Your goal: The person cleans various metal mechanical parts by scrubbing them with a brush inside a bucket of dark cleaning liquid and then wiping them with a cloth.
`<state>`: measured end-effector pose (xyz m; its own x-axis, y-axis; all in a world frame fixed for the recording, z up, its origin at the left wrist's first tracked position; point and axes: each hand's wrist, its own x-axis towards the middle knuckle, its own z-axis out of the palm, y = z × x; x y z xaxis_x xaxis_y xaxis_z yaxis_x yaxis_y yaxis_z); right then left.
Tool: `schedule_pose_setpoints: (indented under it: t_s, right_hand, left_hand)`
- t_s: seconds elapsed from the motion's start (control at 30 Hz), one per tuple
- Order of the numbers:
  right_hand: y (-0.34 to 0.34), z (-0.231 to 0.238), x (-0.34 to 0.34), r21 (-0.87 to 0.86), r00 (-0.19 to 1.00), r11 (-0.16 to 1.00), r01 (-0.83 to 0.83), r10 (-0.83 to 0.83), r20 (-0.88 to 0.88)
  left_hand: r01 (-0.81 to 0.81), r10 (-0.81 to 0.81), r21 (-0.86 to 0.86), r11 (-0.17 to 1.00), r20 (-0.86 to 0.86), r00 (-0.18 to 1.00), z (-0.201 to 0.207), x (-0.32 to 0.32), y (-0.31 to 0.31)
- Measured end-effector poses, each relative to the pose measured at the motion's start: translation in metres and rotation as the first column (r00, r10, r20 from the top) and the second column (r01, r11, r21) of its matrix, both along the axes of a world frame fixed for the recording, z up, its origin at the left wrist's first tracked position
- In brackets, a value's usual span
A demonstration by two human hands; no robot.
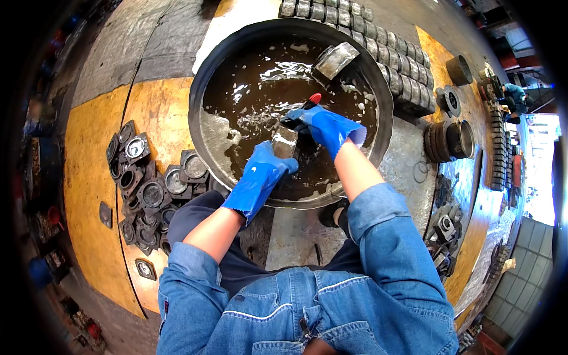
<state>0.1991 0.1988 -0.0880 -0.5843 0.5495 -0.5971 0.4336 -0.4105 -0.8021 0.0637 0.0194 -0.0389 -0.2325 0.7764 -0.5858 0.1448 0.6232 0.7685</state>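
Observation:
A wide round metal basin (381, 106) of murky brown liquid stands in front of me. My left hand (263, 174), in a blue rubber glove, grips the near end of a wet grey metal block (285, 144) at the liquid's surface. Above the block's far end, my right hand (328, 125), gloved the same way, is closed round a black tool with a red end (316, 98). The tool's working end is hidden by the glove and the block. Another metal block (336, 61) rests tilted against the basin's far right inside.
Dark square metal parts with round openings (152, 194) lie piled at the left on yellow boards (89, 171). Rows of metal blocks (408, 89) stand behind the basin. Metal rings (449, 142) sit at the right. A person (516, 99) is far off at the right.

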Motion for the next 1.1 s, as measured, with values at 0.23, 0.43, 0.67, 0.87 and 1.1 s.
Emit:
schedule_pose_setpoints:
  t_s: [0.23, 0.43, 0.67, 0.87, 1.1]
  right_hand:
    - [-0.021, -0.001, 0.012, 0.217, 0.871, 0.964, -0.152, 0.027, 0.490]
    - [-0.021, 0.057, 0.056, 0.270, 0.929, 0.963, 0.014, -0.113, 0.352]
    - [-0.016, 0.084, 0.078, -0.044, 0.876, 0.916, 0.400, -0.396, -0.274]
    - [-0.034, 0.067, 0.033, 0.093, 0.973, 0.989, 0.115, -0.093, -0.213]
    - [-0.028, 0.023, 0.032, 0.235, 0.969, 0.954, 0.185, -0.217, 0.118]
  left_hand:
    - [-0.101, 0.099, 0.017, 0.995, 0.093, 0.991, 0.014, 0.014, 0.004]
    - [-0.319, 0.267, 0.068, 0.945, 0.401, 0.876, -0.022, 0.028, 0.018]
    - [-0.276, 0.115, 0.265, 0.924, 0.495, 0.861, 0.014, 0.011, 0.007]
    - [-0.268, 0.174, 0.192, 0.944, 0.401, 0.900, 0.001, -0.019, 0.004]
    - [-0.300, 0.281, 0.018, 0.954, 0.295, 0.913, 0.018, -0.039, -0.003]
